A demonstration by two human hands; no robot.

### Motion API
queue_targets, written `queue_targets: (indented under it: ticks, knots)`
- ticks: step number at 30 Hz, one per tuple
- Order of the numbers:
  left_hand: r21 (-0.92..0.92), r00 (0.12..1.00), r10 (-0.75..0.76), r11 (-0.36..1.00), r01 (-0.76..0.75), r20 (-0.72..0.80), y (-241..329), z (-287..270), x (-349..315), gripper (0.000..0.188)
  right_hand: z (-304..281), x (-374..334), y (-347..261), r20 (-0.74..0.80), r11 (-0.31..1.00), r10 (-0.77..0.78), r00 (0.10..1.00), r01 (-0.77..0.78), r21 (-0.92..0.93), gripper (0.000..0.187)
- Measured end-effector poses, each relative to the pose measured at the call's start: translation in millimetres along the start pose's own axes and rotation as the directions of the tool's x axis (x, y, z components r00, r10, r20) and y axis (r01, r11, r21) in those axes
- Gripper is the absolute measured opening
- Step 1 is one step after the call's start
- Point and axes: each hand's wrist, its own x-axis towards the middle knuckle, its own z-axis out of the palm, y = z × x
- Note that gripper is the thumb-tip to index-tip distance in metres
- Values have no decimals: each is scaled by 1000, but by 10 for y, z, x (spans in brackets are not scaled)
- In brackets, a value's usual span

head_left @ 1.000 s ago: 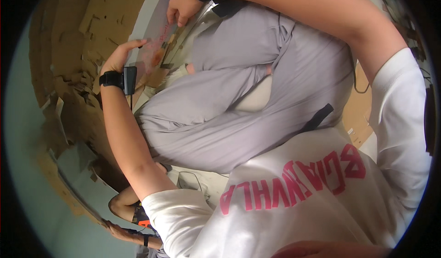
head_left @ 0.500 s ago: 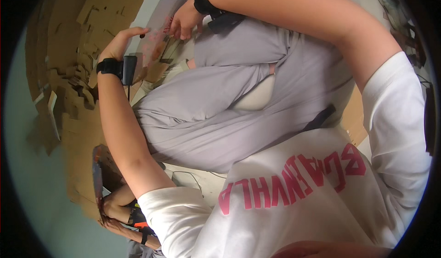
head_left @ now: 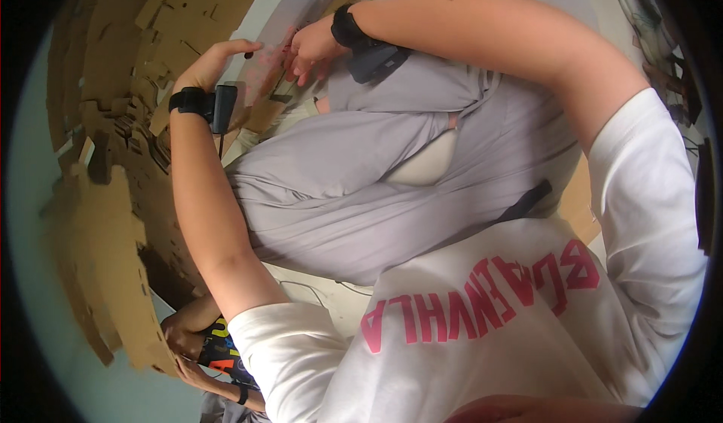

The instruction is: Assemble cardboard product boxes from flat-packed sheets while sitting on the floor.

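My left hand (head_left: 212,63) is at the upper left, with its thumb stretched over the edge of a pale sheet with pink marks (head_left: 265,60). Its other fingers are mostly hidden at the sheet's edge. Beside the sheet's right side is my right hand (head_left: 312,49), its fingers bent and pointing down. What lies between those fingers is too small to make out. Black straps with small black devices sit on both wrists. My legs in grey trousers (head_left: 324,152) are folded just below the hands.
Stacked brown cardboard (head_left: 113,47) with cut slots fills the upper left. At the lower left another person's hand (head_left: 188,370) touches a large upright cardboard sheet (head_left: 105,250). A thin cable (head_left: 301,284) lies on the pale floor. Shoes and dark items (head_left: 648,28) stand at the upper right.
Both my hands have shifted slightly to the right in the picture, staying at the pale sheet. The other person's cardboard sheet has swung, and its broad face now shows at lower left.
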Motion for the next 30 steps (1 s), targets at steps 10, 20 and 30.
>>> queue_targets:
  ticks: [10,20,30]
  knots:
    - [20,1000,-16,1000,16,15,-13,-3,22,45,129,64,-26,-195,993,18,981,6,120,39]
    - [-26,1000,9,1000,-8,28,-3,-16,24,36,157,164,20,-362,992,26,932,22,126,30]
    - [496,846,533,726,-476,32,24,-40,27,41,-55,-241,-286,-434,383,-312,845,-306,-871,27]
